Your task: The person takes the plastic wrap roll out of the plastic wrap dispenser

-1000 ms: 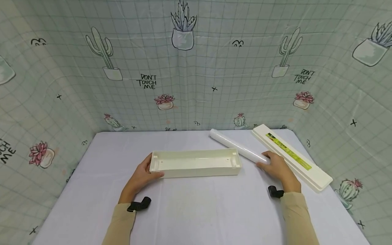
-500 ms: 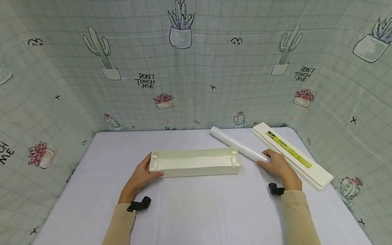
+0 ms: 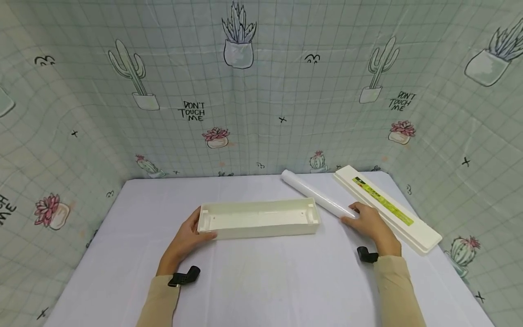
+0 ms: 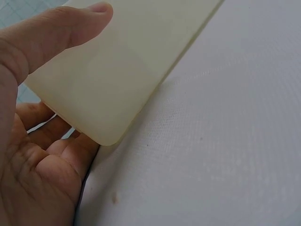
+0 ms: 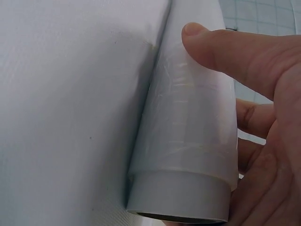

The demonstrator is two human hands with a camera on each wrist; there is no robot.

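Observation:
An off-white, open-topped long box (image 3: pixel 261 220) lies across the middle of the table. My left hand (image 3: pixel 187 238) holds its left end, thumb on the front wall and fingers behind the end, as the box wall (image 4: pixel 113 70) shows in the left wrist view. To the right, a roll of plastic wrap (image 3: pixel 312 190) lies slanted on the white cloth. My right hand (image 3: pixel 372 225) grips its near end; in the right wrist view the thumb lies on the wrap (image 5: pixel 188 108) and the fingers are on its far side, partly hidden. The tube's open end points toward the camera.
An off-white box lid (image 3: pixel 386 209) with a yellow-green label lies slanted at the table's right side, just beyond my right hand. A white cloth covers the table (image 3: pixel 269 281). Fabric printed with cacti (image 3: pixel 261 91) hangs around the back and sides.
The head view shifts slightly. Both hands keep their holds, and the box, the roll and the lid stay where they were.

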